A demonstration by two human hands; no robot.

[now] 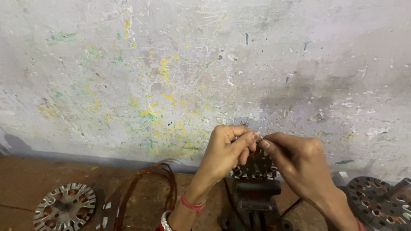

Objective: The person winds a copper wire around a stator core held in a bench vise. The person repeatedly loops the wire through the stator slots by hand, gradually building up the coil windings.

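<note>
Head view: a worn, paint-flecked grey wall [171, 72] rises behind a brown floor [25, 179]. The left hand [224, 154] and right hand [295, 160] meet with fingertips pinched together, seemingly on a thin wire, over a slotted metal disc [257, 167] mounted on a dark stand [255, 196]. Copper wire loops [147, 188] lie nearby; similar discs sit far left [65, 206] and right [379, 201].

No packages, no labels, no signs, no screens anywhere in view
</note>
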